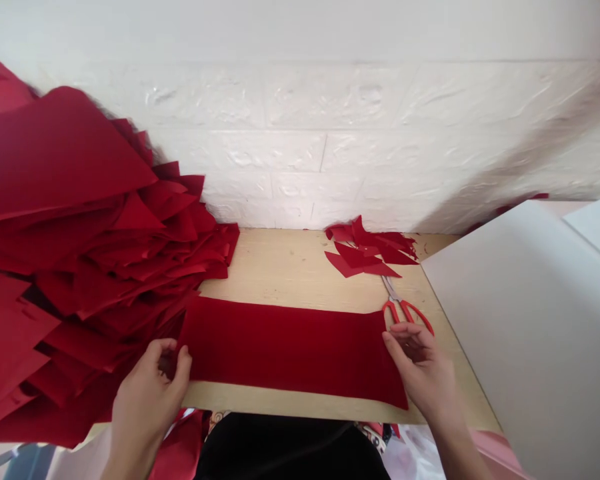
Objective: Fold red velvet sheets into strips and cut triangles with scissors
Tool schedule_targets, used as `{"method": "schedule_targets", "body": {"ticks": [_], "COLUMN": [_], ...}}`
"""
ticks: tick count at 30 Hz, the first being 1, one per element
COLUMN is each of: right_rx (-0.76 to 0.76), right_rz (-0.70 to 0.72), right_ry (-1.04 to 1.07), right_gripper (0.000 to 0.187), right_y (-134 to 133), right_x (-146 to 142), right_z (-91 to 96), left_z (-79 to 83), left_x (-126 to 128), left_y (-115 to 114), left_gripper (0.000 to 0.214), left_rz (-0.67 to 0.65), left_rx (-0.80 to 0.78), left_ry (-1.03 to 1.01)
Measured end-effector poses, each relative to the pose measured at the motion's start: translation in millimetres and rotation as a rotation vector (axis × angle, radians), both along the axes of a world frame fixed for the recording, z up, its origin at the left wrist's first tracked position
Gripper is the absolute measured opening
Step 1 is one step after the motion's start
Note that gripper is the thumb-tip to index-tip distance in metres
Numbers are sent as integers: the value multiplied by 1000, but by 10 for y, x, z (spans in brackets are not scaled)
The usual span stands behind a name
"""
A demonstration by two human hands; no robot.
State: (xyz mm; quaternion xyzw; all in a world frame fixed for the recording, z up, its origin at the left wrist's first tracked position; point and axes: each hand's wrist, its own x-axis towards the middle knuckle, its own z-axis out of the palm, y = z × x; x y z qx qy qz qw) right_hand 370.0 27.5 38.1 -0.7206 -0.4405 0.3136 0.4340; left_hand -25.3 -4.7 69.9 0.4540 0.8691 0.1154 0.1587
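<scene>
A rectangular piece of dark red velvety fabric (290,350) lies lengthwise across the pale wooden table in front of me. At its left end my left hand (153,380) has its thumb and curled fingers closed on the edge. My right hand (423,367) pinches the opposite end near the upper corner, thumb on top. The fabric's lower right corner droops slightly past my right thumb. Just beyond my right hand lie scissors (391,293) with red handles, their blade tips hidden by red scraps (370,250).
A tall, loose pile of red fabric pieces (95,227) fills the left side. A white box-like panel (525,320) stands at the right. White brick-patterned wall (300,153) closes off the back of the wooden table (280,260). More red material (180,447) hangs below the front edge.
</scene>
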Motion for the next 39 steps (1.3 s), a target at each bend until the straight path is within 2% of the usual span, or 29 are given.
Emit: {"method": "schedule_targets", "body": {"ticks": [3,6,11,13,15,17,19,22,24,28,31,36,39], "right_rx": [10,-18,-72,-56,-44,-36,36,171,209,228,217,205,182], "right_rz": [5,-10,43,71,109,215,335,455,501,513,483,292,192], "right_ry": [23,-26,-184,-189,-196,-255,-364,-541,-614,-620,-565,-431,-312], "right_gripper": [36,39,48,47,41,35,31,29,29,33,35,26,30], "right_y": [21,-25,-185,-262,-333,-384,-408,-400,-386,-404,-444,-440,-413], "right_x": [24,83,246,310,367,414,447,464,460,438,406,278,202], "right_z": [-68,-89,-57,-54,-51,-41,-26,-18,-25,-45,-57,-120,-178], "left_z": [-16,-33,-92,-138,-187,-222,-230,-183,-126,19,140,314,352], "left_x": [16,-35,-262,-382,-507,-619,-695,-714,-679,-515,-254,497,929], "left_y": [7,-32,-115,-145,-175,-199,-205,-174,-141,-92,-35,238,409], "left_gripper": [39,53,61,57,47,41,42,37,32,27,30,31,26], "left_rz": [17,27,-80,-172,-332,-526,-660,-755,-805,-859,-915,-1084,-1209], "left_rx": [53,91,153,181,199,220,254,319,385,518,616,751,786], "left_ry": [-66,-105,-149,-149,-125,-85,-37,2,20,76,97,85,61]}}
